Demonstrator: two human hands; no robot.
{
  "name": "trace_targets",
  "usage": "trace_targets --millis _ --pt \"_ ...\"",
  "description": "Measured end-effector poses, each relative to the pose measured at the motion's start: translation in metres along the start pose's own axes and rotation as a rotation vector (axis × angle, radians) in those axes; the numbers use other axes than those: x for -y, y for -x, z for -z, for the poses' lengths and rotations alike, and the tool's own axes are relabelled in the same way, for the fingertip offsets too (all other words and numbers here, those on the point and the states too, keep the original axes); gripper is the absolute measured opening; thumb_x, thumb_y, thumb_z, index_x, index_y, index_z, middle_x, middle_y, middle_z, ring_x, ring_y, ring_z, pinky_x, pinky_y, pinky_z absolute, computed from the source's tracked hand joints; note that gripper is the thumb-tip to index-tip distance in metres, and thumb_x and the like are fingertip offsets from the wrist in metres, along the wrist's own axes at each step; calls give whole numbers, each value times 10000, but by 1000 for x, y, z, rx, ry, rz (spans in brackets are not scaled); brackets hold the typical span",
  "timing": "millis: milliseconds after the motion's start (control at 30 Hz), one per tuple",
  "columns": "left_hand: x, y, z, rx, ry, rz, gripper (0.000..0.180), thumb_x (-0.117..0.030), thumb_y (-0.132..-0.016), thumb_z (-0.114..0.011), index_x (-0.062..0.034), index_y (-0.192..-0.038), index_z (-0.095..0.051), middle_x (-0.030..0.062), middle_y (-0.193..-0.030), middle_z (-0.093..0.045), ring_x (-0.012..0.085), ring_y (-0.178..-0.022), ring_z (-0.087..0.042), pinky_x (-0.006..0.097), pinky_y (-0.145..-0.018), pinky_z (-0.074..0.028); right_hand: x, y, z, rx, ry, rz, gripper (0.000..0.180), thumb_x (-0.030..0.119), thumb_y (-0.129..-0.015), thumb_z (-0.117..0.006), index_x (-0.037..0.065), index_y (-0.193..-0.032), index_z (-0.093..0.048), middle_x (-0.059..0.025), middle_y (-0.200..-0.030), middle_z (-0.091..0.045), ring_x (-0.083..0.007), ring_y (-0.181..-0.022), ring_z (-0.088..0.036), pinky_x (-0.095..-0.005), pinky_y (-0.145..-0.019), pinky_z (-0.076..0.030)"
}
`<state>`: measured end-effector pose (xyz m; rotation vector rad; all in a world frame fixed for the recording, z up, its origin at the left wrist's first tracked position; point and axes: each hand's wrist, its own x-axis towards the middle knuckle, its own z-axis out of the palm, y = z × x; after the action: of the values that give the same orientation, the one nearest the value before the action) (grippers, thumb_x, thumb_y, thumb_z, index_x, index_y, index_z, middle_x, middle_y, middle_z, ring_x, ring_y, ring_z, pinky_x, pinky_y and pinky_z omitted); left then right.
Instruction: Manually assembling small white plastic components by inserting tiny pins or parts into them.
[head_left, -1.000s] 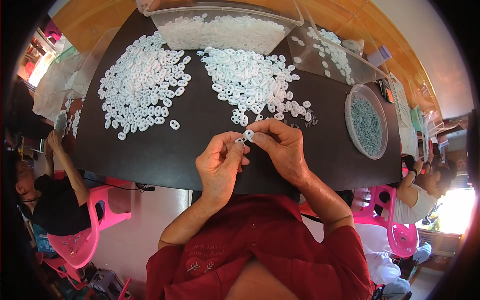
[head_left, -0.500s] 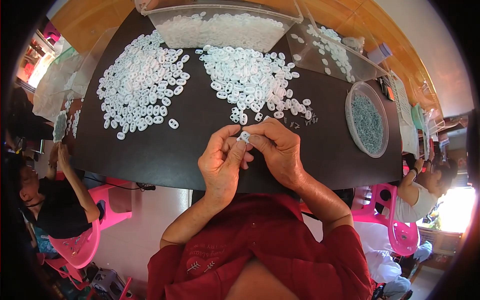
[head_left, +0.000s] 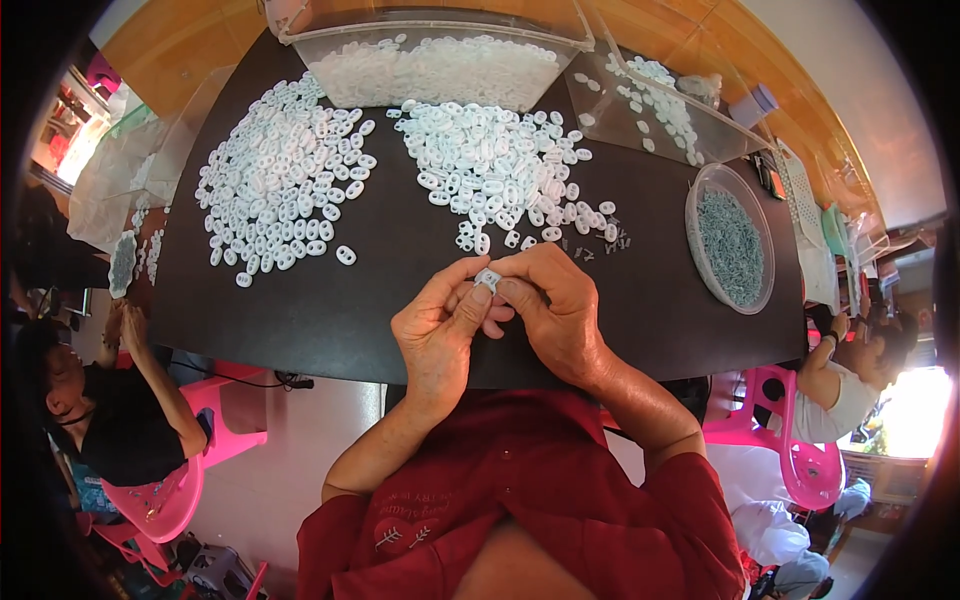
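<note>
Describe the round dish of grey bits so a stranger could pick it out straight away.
Start from the black table and go to its right end, past the right hand. There sits a round clear dish filled with small grey-green pieces. Its round shape and grey contents set it apart from the loose piles of white oval parts and the rectangular clear bins at the far edge.

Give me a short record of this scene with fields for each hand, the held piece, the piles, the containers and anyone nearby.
left hand: pinches the small white piece, thumb on it
right hand: pinches the same piece from the other side
small white piece: held between both hands above the black table
white piles: left pile, middle pile
containers: clear bin of white pieces; round tub of grey parts
nearby: seated person at left, another at right
</note>
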<state>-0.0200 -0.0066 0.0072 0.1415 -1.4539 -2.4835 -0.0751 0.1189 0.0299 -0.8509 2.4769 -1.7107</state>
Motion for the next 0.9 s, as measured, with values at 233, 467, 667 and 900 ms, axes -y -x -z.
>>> trace_targets --millis 233,467,667,900 --pt "-7 -4 -8 -149 180 78 176 22 -884 -550 76 -1045 -596 113 -836 -653 129 -685 -627 228 -611 -520 3 -2 -7 -131 332 380 382 -72 -658 -665 18 -1026 -621 -95 -916 -576 -210 -729 -531 -298 -613 -462" --pt "-14 -5 -8 -154 213 148 169 35 -874 -546 81 -1027 -601 118 -849 -657 125 -696 -631 225 -628 -518 3 -1 -8 -173 394 439 382 -70 -644 -669 27 -1011 -631 -91 -889 -589 -215 -714 -517 -308 -600 -453" --pt "-8 -4 2 -44 69 121 172 -4 -868 -593 68 -1023 -609 75 -843 -651 87 -666 -578 199 -618 -477 1 5 -7 -153 165 253 340 -39 -649 -690 14 -979 -630 -75 -851 -583 -208 -723 -535 -304 -605 -464" --pt "-8 -4 5 -23 75 59 190 -7 -857 -614 60 -1034 -609 50 -823 -631 73 -651 -536 199 -606 -464 6 8 -8 -147 55 106 313 -35 -649 -702 18 -951 -640 -63 -812 -611 -185 -703 -550 -291 -606 -463"
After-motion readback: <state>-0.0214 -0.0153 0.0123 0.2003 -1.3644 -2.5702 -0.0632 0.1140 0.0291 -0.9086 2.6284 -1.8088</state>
